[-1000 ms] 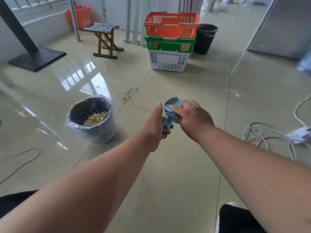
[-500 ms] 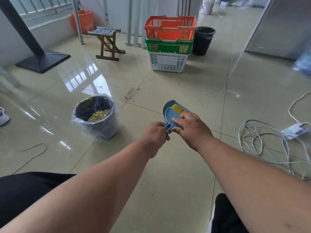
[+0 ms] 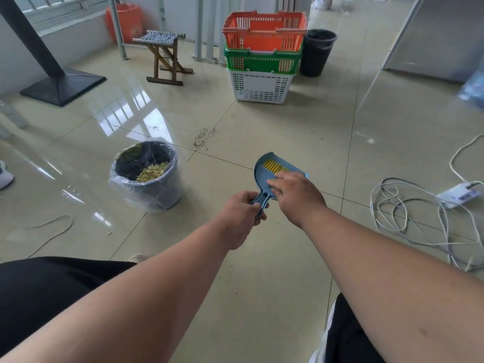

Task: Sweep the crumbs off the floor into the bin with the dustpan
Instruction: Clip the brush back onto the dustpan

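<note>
The left hand (image 3: 242, 206) is curled round the handle of the blue dustpan (image 3: 264, 176), holding it above the floor near the middle of the view. The right hand (image 3: 296, 195) rests on the pan's near side with fingers bent; whether it grips the small brush (image 3: 273, 166) lying in the pan cannot be told, since the hand covers most of the brush and only the yellow bristles show.

The dustpan's long axis runs from the handle at 7 o'clock to the scoop at 1 o'clock, and its open side faces up. Both forearms reach forward from the bottom of the view and meet at the pan.

The bin (image 3: 150, 176), lined with a clear bag and part full of pale scraps, stands at 9 o'clock from the pan, well apart from it, with bare tile between. A patch of dark crumbs (image 3: 203, 138) lies on the floor (image 3: 262, 258) at 11 o'clock, beyond the bin. A tangle of white cable (image 3: 419, 218) spreads at 3 o'clock, narrowing the room on that side. Three stacked baskets (image 3: 262, 56) stand at 12 o'clock, far off, with a black bucket (image 3: 318, 52) just beside them.
</note>
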Motion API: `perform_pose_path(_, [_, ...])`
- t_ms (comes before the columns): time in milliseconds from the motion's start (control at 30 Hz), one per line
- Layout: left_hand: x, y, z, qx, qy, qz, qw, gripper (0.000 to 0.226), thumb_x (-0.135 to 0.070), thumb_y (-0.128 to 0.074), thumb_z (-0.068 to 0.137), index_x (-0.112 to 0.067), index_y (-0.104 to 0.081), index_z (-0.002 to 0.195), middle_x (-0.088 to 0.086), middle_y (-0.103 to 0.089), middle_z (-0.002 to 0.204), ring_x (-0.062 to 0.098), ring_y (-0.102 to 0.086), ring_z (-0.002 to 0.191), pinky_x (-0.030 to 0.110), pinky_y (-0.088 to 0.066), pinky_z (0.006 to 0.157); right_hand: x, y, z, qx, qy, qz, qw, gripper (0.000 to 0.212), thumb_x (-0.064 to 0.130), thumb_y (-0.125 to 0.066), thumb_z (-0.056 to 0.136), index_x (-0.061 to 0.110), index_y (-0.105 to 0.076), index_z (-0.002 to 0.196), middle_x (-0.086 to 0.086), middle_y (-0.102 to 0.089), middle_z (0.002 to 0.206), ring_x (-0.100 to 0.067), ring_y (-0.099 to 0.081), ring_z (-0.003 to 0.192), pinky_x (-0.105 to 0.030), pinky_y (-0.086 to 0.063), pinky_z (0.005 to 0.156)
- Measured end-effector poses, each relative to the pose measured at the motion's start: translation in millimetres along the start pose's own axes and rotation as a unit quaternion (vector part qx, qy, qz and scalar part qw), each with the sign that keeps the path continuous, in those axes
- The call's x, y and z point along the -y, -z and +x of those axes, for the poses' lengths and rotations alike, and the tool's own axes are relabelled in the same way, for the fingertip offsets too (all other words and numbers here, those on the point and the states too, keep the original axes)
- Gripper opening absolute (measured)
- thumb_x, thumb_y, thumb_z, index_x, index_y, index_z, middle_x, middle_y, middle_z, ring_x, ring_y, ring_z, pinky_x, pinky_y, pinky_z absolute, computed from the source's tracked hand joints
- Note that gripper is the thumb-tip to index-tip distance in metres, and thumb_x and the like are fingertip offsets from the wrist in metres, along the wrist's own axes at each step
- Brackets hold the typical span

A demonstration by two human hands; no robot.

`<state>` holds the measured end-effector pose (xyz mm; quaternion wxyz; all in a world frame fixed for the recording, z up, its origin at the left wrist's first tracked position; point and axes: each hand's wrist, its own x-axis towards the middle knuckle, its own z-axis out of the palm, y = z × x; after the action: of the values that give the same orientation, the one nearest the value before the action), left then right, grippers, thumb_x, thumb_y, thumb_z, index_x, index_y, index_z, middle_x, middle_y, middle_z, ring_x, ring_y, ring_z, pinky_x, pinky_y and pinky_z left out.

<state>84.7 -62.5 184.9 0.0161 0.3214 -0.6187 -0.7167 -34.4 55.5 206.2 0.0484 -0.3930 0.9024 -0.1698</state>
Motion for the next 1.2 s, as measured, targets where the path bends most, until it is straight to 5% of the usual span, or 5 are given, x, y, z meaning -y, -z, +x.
perform_pose_path(400, [40.4, 4.0, 58.0, -0.002, 0.097, -0.122, 0.988, 0.035, 0.008, -0.038, 0.109, 0.003, -0.052, 0.141, 0.017, -0.060, 0.128, 0.021, -0.066, 0.086, 0.028, -0.055, 0.074, -26.3, -62.9, 12.3, 0.052, -0.153, -0.106, 0.981, 0.039, 0.049, -0.039, 0.103, 0.024, -0.066, 0.116, -0.007, -0.056, 0.127, -0.029, -0.052, 0.113, -0.041, -0.046, 0.089])
perform_pose_path(633, [134.2, 24.9, 122.6, -0.079, 0.265, -0.210, 0.938, 0.029, 0.012, -0.042, 0.107, 0.007, -0.058, 0.131, 0.023, -0.061, 0.121, 0.029, -0.067, 0.090, 0.032, -0.065, 0.081, -64.6, -187.2, 4.9, 0.134, -0.388, 0.230, 0.882, 0.059, 0.046, -0.056, 0.093, 0.036, -0.043, 0.150, -0.006, -0.065, 0.132, -0.032, -0.068, 0.106, -0.043, -0.058, 0.095])
perform_pose_path(900, [232.5, 48.1, 186.8, 0.063, 0.281, 0.204, 0.936, 0.017, 0.000, -0.084, 0.078, -0.003, -0.069, 0.087, 0.020, -0.075, 0.087, 0.032, -0.076, 0.078, 0.047, -0.067, 0.079, -113.6, -275.4, 23.2, 0.263, -0.309, 0.113, 0.907, 0.049, 0.031, -0.058, 0.096, 0.013, -0.053, 0.141, -0.011, -0.053, 0.140, -0.029, -0.054, 0.127, -0.031, -0.041, 0.103])
perform_pose_path(1000, [223.1, 48.5, 205.0, 0.136, 0.247, 0.368, 0.886, 0.017, -0.018, -0.085, 0.079, -0.009, -0.075, 0.090, 0.012, -0.077, 0.080, 0.026, -0.071, 0.066, 0.036, -0.059, 0.059, -128.7, -277.2, 25.9, 0.301, -0.276, 0.083, 0.909, 0.053, 0.033, -0.057, 0.095, 0.016, -0.049, 0.144, -0.012, -0.047, 0.141, -0.030, -0.056, 0.124, -0.035, -0.045, 0.105])
perform_pose_path(1200, [146.4, 56.0, 197.7, 0.148, 0.221, 0.489, 0.830, 0.025, -0.032, -0.077, 0.090, -0.014, -0.077, 0.108, 0.008, -0.077, 0.107, 0.025, -0.069, 0.090, 0.029, -0.050, 0.073, -113.6, -197.3, 38.6, 0.370, -0.250, 0.063, 0.893, 0.064, 0.039, -0.055, 0.097, 0.024, -0.032, 0.155, -0.010, -0.035, 0.153, -0.031, -0.051, 0.131, -0.042, -0.045, 0.108])
